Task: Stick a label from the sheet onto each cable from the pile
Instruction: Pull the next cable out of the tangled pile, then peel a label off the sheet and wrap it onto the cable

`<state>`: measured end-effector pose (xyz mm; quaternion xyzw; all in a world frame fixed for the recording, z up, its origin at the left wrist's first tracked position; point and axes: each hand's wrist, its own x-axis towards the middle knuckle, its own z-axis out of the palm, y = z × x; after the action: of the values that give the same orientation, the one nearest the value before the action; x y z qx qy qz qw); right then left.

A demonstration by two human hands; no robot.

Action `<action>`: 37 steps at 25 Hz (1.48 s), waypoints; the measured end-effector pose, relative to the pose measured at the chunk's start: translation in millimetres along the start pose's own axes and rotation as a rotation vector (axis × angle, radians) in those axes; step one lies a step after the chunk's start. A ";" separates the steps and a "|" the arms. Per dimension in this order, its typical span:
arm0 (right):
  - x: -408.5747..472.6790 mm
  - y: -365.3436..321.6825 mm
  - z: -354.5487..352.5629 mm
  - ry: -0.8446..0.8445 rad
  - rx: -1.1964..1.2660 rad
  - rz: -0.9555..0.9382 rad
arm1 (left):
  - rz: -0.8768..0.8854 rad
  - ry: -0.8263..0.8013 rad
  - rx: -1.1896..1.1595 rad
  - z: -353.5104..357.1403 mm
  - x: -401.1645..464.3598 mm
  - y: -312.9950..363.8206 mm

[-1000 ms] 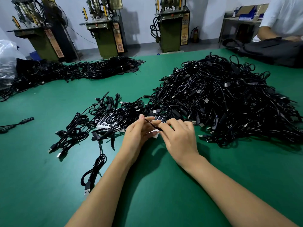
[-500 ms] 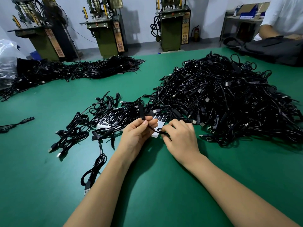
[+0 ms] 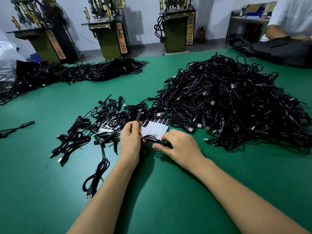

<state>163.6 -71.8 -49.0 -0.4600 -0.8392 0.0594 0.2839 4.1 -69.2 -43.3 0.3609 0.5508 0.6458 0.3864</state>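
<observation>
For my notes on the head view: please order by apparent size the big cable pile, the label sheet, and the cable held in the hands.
1. Big cable pile, far the largest.
2. Label sheet, partly covered.
3. Held cable, gripped by left hand and right hand; partly hidden, so close to the sheet.

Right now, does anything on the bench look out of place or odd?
Mostly no. One thing: the label sheet is partly buried under loose cables, so only its right part shows. The left hand and right hand hold one cable between them; the big pile looks tangled but undamaged.
</observation>
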 end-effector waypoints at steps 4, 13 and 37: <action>-2.1 -4.4 -2.6 -0.032 0.099 -0.041 | 0.142 0.097 0.378 -6.1 0.1 -4.1; 9.5 20.5 -3.2 0.282 0.583 0.555 | 0.186 0.219 0.785 -7.7 -0.3 -4.6; 105.9 -40.5 36.3 -0.049 0.152 0.476 | 0.105 0.238 0.740 -10.5 5.3 -5.5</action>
<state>70.4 -3.6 -20.0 -0.6203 -0.7070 0.1987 0.2754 -7.0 -68.4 -49.9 0.4259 0.7682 0.4600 0.1300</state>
